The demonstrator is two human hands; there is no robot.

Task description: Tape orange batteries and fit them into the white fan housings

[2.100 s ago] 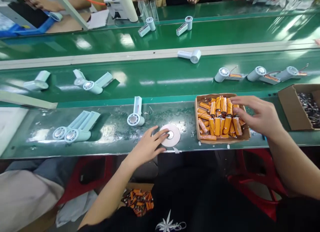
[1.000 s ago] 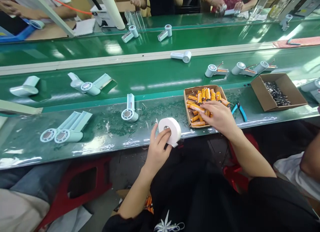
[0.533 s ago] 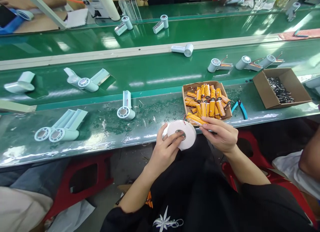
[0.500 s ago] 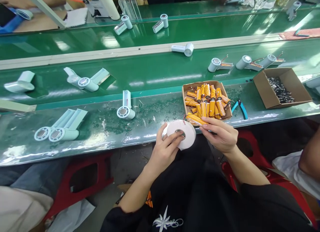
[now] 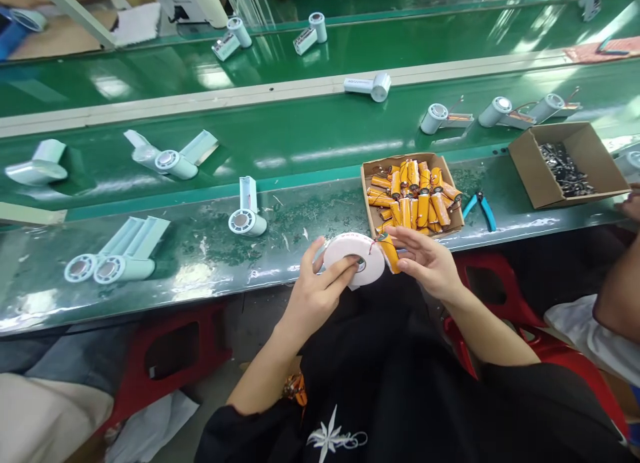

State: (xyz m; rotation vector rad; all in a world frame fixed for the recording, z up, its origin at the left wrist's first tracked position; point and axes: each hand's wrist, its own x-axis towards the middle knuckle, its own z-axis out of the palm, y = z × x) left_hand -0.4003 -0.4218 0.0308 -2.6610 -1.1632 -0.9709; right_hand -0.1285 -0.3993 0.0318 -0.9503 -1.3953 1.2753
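My left hand (image 5: 323, 286) grips a white roll of tape (image 5: 340, 255), two fingers in its core and the thumb at the rim. In my right hand (image 5: 427, 262) is an orange-wrapped battery (image 5: 389, 252) with thin wires, pinched between thumb and fingers. The battery is tilted beside the right edge of the roll; whether the two touch I cannot tell. Just beyond my hands a shallow cardboard box (image 5: 369, 213) holds many similar orange batteries (image 5: 423, 211) with wires. Blue-handled pliers (image 5: 480, 211) lie to the right of that box.
Several pale blue handheld fan housings (image 5: 250, 221) lie on the bench and on the green conveyor (image 5: 300, 133). A cardboard box (image 5: 530, 166) of small dark parts stands at right. Red stools (image 5: 175, 350) flank me. Another person's arm (image 5: 620, 283) shows at the right edge.
My right hand has turned the battery from nearly level to steeply tilted, bringing it against or close beside the roll. The tape roll has shifted slightly left. My view has moved a little.
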